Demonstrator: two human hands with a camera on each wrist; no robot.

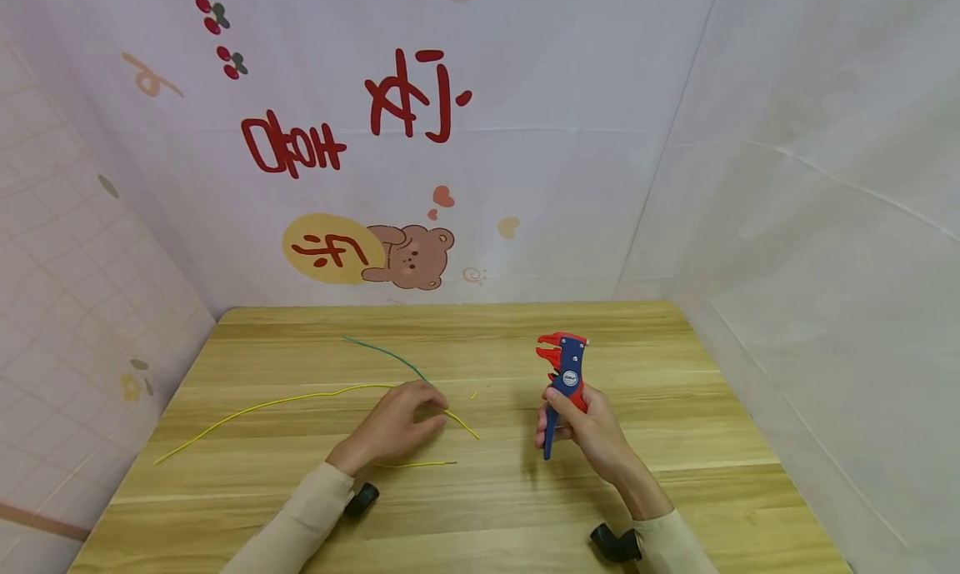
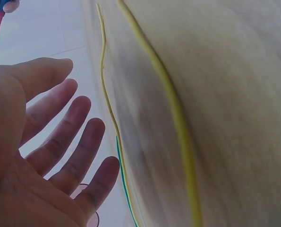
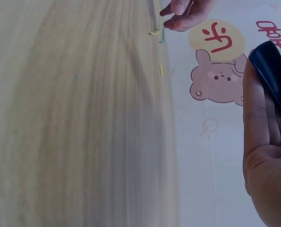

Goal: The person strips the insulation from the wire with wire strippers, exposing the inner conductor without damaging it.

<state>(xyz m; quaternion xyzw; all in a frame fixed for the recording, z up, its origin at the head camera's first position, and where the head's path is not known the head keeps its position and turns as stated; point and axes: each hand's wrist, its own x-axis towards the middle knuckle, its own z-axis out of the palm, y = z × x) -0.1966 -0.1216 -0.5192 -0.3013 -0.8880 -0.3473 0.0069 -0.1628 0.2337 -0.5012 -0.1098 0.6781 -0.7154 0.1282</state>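
My right hand (image 1: 600, 432) grips the blue lower handle of a red and blue wire stripper (image 1: 573, 361) above the right half of the table. The tool's red jaws point left and stand apart. My left hand (image 1: 401, 420) hovers over the wires with loosely bent fingers (image 2: 79, 111), holding nothing. Beneath it runs a long yellow wire (image 1: 300, 397), its right end showing past the fingertips. A green wire (image 1: 386, 353) extends from behind the hand toward the back. Nearer the front lies another yellow wire (image 1: 420, 465) with a bare copper end, its left part hidden by the hand.
A tiny yellow scrap (image 1: 473, 396) lies on the wood-grain table (image 1: 480, 516) between the hands. Black curved pieces (image 1: 615, 545) sit at both sleeve cuffs. White printed sheets (image 1: 570, 182) with a bear and red characters enclose the table at the back and sides.
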